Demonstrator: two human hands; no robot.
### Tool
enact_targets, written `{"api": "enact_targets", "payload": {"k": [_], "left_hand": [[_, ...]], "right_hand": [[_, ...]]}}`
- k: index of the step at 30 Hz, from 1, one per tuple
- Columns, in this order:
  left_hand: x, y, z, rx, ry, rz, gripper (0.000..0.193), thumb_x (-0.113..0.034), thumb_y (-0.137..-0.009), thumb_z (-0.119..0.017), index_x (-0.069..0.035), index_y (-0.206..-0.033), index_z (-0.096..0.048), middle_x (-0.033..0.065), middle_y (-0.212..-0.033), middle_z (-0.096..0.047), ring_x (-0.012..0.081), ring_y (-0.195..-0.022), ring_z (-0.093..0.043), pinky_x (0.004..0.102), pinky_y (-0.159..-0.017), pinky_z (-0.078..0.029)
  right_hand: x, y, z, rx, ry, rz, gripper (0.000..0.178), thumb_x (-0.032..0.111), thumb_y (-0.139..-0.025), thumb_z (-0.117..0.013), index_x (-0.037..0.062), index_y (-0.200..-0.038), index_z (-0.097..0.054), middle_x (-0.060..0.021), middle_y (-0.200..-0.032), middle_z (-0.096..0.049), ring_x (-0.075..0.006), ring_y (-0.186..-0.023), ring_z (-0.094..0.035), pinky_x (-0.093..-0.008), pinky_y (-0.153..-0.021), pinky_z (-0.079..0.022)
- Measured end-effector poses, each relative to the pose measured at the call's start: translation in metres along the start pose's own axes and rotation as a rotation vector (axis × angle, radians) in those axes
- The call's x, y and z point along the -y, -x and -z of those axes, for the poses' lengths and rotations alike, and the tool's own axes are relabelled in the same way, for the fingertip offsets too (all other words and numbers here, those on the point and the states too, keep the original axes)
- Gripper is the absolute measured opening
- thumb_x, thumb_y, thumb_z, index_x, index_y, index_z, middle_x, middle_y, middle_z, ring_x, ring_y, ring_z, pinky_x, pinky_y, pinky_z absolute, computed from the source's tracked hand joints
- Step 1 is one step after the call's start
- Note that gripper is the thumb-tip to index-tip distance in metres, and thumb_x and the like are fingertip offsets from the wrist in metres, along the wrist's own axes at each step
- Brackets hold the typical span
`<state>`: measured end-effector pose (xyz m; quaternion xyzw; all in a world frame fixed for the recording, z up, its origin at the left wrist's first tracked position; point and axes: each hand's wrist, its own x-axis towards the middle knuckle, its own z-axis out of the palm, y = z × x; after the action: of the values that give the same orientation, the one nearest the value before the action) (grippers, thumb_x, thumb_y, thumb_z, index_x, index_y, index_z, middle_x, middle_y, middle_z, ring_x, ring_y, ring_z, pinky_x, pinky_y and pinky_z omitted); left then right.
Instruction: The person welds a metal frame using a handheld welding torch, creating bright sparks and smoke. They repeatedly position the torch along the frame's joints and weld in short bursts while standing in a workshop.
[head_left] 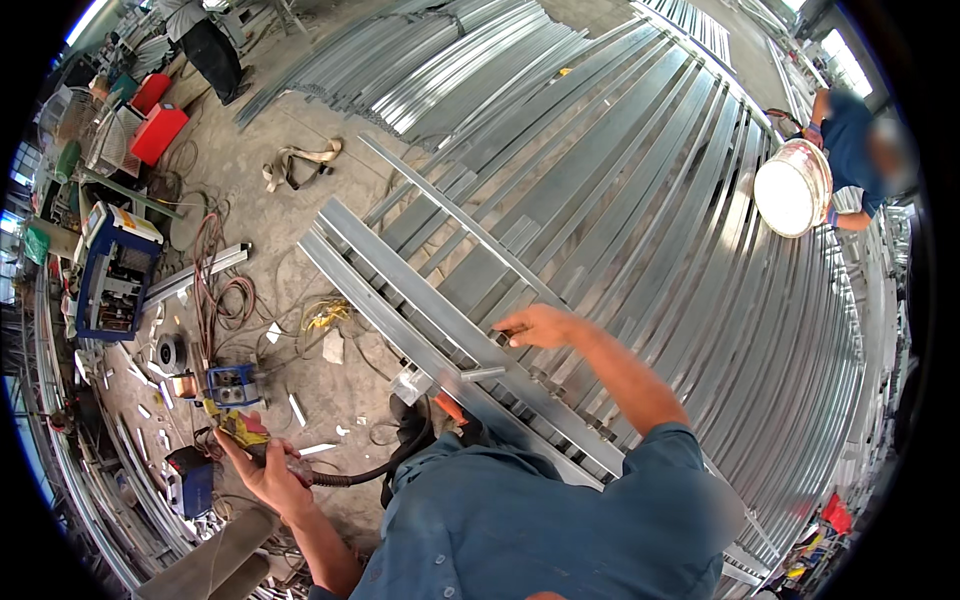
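Note:
My left hand (pixel 275 482) is out to the left over the floor, closed around a welding torch whose black ribbed cable (pixel 345 480) runs back toward my legs. The torch's tip is hard to make out. Across the metal frame, my right hand (pixel 542 327) pinches a small dark metal piece (pixel 502 338) at the edge of a long galvanized rail (pixel 430 290). Similar small metal pieces (pixel 590 420) sit further along that rail, toward my right elbow. A short metal bar (pixel 483 374) lies across the nearer rails.
Many long metal strips (pixel 640 200) fill the frame on the right. Another person (pixel 860 150) holds a white bucket (pixel 793 190) at its far side. To the left stand a blue welding machine (pixel 120 270), a wire feeder (pixel 233 385), coiled hoses (pixel 215 270) and scattered offcuts. A strap (pixel 300 163) lies beyond.

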<state>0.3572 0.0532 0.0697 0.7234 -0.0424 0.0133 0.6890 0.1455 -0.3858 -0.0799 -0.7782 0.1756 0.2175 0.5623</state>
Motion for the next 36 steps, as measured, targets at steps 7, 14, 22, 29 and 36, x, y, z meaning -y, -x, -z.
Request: {"api": "enact_targets", "payload": {"k": [7,14,22,29,36], "left_hand": [[-0.005,0.000,-0.018,0.037,-0.062,0.020,0.089,0.010,-0.088,-0.053,-0.009,-0.168,-0.020,0.0243,-0.145,-0.057,0.0109,-0.069,-0.055,0.0273,-0.060,-0.050],[0.005,0.003,-0.017,0.096,-0.082,0.034,0.090,0.012,-0.087,-0.052,-0.009,-0.168,-0.018,0.0265,-0.145,-0.056,0.0118,-0.071,-0.055,0.0273,-0.060,-0.050],[0.011,0.012,-0.018,0.268,-0.011,0.045,0.094,0.019,-0.085,-0.056,-0.011,-0.168,-0.023,0.0219,-0.140,-0.062,0.0126,-0.076,-0.062,0.0268,-0.060,-0.055],[0.020,0.014,-0.016,0.507,-0.015,0.147,0.094,0.020,-0.087,-0.057,-0.016,-0.168,-0.025,0.0198,-0.141,-0.062,0.0110,-0.080,-0.064,0.0274,-0.063,-0.057],[0.023,0.024,-0.021,0.647,-0.024,0.296,0.093,0.020,-0.087,-0.058,-0.021,-0.166,-0.032,0.0173,-0.139,-0.064,0.0100,-0.088,-0.061,0.0264,-0.065,-0.057]], "right_hand": [[0.006,-0.003,0.004,0.028,0.013,-0.044,0.052,0.028,-0.094,-0.077,0.0160,-0.143,-0.065,-0.0111,-0.130,-0.074,-0.0222,-0.114,-0.070,-0.0366,-0.100,-0.052],[-0.010,-0.009,0.002,0.036,-0.036,-0.002,0.050,0.029,-0.095,-0.076,0.0174,-0.143,-0.066,-0.0068,-0.121,-0.076,-0.0181,-0.102,-0.071,-0.0354,-0.093,-0.054],[-0.008,-0.003,0.000,0.036,-0.046,-0.117,0.044,0.040,-0.102,-0.065,0.0231,-0.142,-0.066,-0.0056,-0.088,-0.078,-0.0157,-0.085,-0.072,-0.0359,-0.087,-0.054],[-0.002,-0.007,0.004,0.044,-0.027,-0.135,0.045,0.043,-0.100,-0.065,0.0222,-0.140,-0.068,-0.0079,-0.092,-0.079,-0.0189,-0.090,-0.073,-0.0369,-0.088,-0.054],[0.007,-0.006,0.008,0.049,-0.006,-0.127,0.046,0.043,-0.100,-0.066,0.0198,-0.139,-0.068,-0.0118,-0.107,-0.079,-0.0209,-0.091,-0.076,-0.0376,-0.088,-0.055]]}}
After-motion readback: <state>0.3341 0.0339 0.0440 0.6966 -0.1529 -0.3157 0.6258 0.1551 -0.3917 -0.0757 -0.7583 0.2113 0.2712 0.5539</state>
